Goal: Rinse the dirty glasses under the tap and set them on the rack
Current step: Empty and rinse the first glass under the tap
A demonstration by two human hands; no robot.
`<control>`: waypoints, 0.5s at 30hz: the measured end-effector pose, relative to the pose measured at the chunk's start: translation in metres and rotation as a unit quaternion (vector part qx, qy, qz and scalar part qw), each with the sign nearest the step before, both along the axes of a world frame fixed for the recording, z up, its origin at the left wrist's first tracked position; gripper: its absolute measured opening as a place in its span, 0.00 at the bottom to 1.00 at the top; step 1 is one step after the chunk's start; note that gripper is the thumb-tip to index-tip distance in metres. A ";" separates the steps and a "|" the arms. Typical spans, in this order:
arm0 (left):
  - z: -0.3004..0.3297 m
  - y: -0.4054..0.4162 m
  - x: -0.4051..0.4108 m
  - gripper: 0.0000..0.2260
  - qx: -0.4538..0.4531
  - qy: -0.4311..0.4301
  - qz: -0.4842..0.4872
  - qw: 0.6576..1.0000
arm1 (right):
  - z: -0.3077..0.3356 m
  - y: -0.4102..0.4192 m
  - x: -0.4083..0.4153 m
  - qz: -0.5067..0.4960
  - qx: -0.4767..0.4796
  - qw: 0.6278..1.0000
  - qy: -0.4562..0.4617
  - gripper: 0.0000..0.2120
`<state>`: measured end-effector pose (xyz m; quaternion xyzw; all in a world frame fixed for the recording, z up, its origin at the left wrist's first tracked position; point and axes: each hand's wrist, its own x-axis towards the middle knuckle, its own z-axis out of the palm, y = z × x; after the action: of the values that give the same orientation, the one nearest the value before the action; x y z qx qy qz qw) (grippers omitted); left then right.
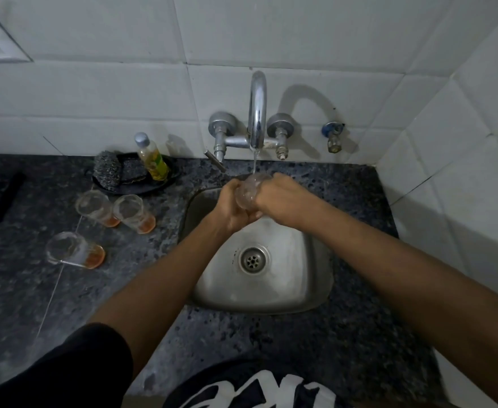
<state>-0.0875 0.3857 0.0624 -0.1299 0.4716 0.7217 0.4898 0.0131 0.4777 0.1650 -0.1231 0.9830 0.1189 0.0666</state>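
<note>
Currently, three dirty glasses wait on the counter point(65, 304) left of the sink point(315, 278): the near glass point(74, 251), the far left glass point(96, 208) and the far right glass point(134, 212), each with an orange residue at its base. Treat every glass as light, rigid, fragile and, once wet, slippery; take hold around the side wall, not the rim. Behind them a dish-soap bottle point(151, 156) and a scrubber point(108, 170) rest on a dark tray point(141, 189). Over the sink, the left hand point(232, 206) wraps the held glass point(249, 191) from its left side, fingers curled under the base. That glass sits directly beneath the tap point(257, 110), in the running stream. The right hand point(280, 198) closes the grip from the right, fingers curved round the wall. No rack is visible
</note>
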 end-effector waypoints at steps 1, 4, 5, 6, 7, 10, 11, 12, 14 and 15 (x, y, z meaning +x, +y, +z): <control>0.005 0.001 0.000 0.22 -0.011 0.005 -0.012 1.000 | -0.002 0.003 0.001 0.032 0.006 0.999 0.033 0.11; 0.012 0.001 0.004 0.18 -0.015 0.014 0.005 1.000 | -0.010 0.003 0.006 0.003 0.037 0.999 0.035 0.10; 0.013 0.002 0.006 0.18 -0.011 0.007 0.027 1.000 | -0.012 -0.001 0.005 -0.042 0.003 0.999 0.017 0.10; 0.010 0.002 0.007 0.20 -0.002 0.002 0.039 0.999 | -0.012 -0.003 0.003 -0.083 -0.016 0.996 -0.002 0.11; 0.008 0.003 0.009 0.22 0.001 -0.002 0.048 0.999 | -0.013 -0.004 0.000 -0.106 -0.032 0.994 -0.013 0.12; 0.005 0.003 0.008 0.24 -0.007 -0.010 0.041 0.999 | -0.005 -0.001 0.000 -0.082 -0.011 0.995 -0.053 0.09; 0.007 0.002 0.007 0.23 -0.030 0.000 0.018 0.999 | -0.003 0.001 0.001 -0.055 -0.003 0.998 -0.039 0.10; 0.009 0.001 0.005 0.23 -0.039 -0.007 -0.003 0.999 | -0.004 0.005 0.003 -0.008 0.019 1.000 -0.012 0.12; 0.015 -0.003 0.004 0.22 -0.040 -0.012 -0.015 0.999 | -0.010 0.008 0.007 0.032 0.049 0.998 0.037 0.14; 0.017 -0.003 0.004 0.22 -0.031 -0.006 -0.011 0.999 | -0.013 0.006 0.007 0.011 0.028 0.998 0.047 0.14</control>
<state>-0.0837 0.3825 0.0791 -0.1443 0.4917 0.7007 0.4964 0.0204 0.4832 0.1523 -0.1261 0.9799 0.1527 0.0226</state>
